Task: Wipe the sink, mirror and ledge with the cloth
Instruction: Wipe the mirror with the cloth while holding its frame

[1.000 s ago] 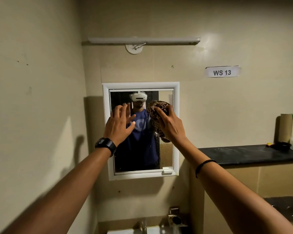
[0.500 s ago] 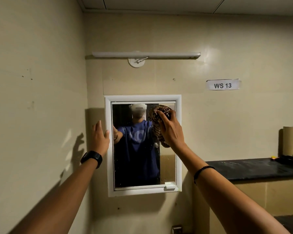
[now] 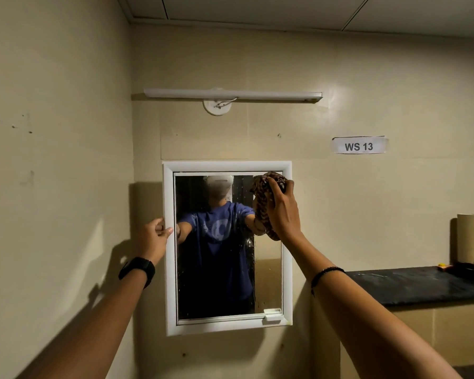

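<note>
Now the right hand (image 3: 282,212) has its grip clamped on the bunched cloth (image 3: 262,198), pressed against the mirror (image 3: 219,269) at its top right corner. The tall glass stretches below and leftward. The left hand (image 3: 153,236) pinches the mirror's left frame.

one mirror (image 3: 268,283), one cloth (image 3: 261,206), two hands (image 3: 154,237) (image 3: 284,214)

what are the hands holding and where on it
The right hand grips the bunched cloth, fingers curled over its top, against the mirror's upper right. The left hand holds the frame at its left edge.
</note>
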